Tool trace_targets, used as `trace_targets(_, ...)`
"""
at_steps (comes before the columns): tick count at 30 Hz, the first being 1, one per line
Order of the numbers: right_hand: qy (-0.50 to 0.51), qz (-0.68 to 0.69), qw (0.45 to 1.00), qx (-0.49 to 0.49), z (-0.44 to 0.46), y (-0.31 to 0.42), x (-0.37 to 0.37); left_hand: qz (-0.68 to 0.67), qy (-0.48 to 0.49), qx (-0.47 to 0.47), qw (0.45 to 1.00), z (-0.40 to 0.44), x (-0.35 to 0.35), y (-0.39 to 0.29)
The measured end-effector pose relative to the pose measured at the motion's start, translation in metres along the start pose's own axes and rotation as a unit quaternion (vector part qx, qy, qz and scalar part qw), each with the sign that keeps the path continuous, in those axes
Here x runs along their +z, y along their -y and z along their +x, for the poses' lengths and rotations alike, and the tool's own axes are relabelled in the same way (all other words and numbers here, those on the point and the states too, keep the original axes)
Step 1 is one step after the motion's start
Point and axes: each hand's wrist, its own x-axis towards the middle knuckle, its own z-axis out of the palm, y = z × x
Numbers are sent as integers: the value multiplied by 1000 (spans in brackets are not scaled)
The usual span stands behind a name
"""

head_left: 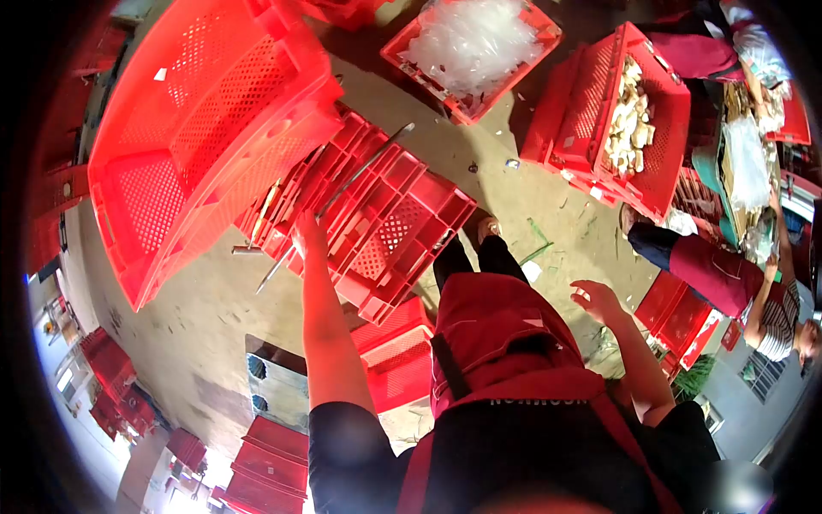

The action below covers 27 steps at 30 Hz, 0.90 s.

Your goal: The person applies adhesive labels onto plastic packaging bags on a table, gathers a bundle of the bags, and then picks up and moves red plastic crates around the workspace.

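My left hand [306, 231] is closed around a long thin metal rod [368, 161], which slants over a stack of red plastic crates [402, 224]. My right hand [597, 301] hangs over the floor on the right, its fingers apart and slightly bent, with nothing in it. A large empty red crate [201, 128] stands tilted beyond my left hand, close to the stack. Near the rod's lower end, a short dark bar [247, 250] sticks out from the stack's left side.
A red crate of clear plastic bags [471, 43] stands ahead. Right of it, pale pieces [629, 120] lie in another red crate [668, 154]. A co-worker [719, 274] is at the far right, beside piled goods. More red crates [398, 355] stand left of my body.
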Motion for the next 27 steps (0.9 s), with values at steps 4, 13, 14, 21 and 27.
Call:
trace_targets(4, -6, 40, 998, 37, -8, -14, 8, 15, -17, -6, 1000, -10, 10, -4)
trace_targets(13, 8, 146, 974, 171, -15, -99, 47, 89, -67, 16, 994, -6, 10, 4)
trace_targets(14, -1, 152, 974, 169, -16, -103, 48, 78, -62, 12, 995, -7, 11, 5)
trace_targets(21, -58, 194, 969, 142, -8, -91, 43, -29, -127, -171, 977, -6, 6, -13)
trace_targets(27, -69, 198, 972, 104, 6, -66, 44, -26, -93, -5, 995, -36, 15, -45)
